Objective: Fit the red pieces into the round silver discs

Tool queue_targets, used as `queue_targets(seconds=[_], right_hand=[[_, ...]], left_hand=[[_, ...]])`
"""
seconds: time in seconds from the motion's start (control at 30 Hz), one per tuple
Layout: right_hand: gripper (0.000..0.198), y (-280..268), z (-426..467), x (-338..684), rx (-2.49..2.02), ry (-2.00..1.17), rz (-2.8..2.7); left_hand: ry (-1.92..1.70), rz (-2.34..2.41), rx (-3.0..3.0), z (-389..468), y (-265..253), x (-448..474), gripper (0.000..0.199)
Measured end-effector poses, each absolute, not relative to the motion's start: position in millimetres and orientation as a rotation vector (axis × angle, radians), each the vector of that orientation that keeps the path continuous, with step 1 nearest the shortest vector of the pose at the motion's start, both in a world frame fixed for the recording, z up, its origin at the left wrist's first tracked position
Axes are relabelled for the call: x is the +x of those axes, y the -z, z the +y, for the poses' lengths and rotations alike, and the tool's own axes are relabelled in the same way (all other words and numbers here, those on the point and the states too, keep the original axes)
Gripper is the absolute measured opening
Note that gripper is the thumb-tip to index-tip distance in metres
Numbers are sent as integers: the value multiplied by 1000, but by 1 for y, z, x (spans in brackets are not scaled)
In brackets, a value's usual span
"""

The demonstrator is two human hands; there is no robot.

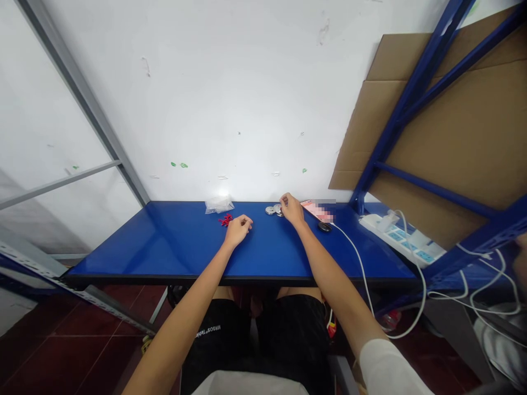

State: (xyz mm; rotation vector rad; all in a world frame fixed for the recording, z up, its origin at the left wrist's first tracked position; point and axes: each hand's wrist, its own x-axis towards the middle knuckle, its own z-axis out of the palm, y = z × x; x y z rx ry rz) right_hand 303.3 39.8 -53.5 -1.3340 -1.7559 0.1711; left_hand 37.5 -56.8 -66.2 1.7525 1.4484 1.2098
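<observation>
My left hand (239,231) rests over the blue table with its fingers curled together. Whatever is in them, if anything, is too small to make out. Just left of it lies a small pile of red pieces (225,220), partly next to the wrist side of the hand. My right hand (292,209) is near the back of the table, thumb and fingers pinched. Its fingertips are beside a few round, silvery discs (270,210), and it partly covers the nearest one. I cannot see what the pinch holds.
A clear plastic bag (219,204) lies by the wall. Right of my right hand are a phone (318,212) with a cable and a black round object (324,226). A white power strip (401,240) with cords sits at the right, beside blue shelf posts (401,109) and cardboard (461,131).
</observation>
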Motion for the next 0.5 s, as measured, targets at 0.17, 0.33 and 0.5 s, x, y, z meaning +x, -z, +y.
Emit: queue_targets(seconds=[0.17, 0.33, 0.5], right_hand=[[15, 50, 37, 298, -1255, -193, -1776], [16, 53, 33, 288, -1178, -174, -1873], [20, 62, 38, 289, -1129, -22, -2096]], left_hand=[[-1210, 1450, 1753, -56, 68, 37, 16], [-1422, 1537, 1705, -57, 66, 34, 15], [-1569, 1646, 1736, -60, 64, 33, 11]])
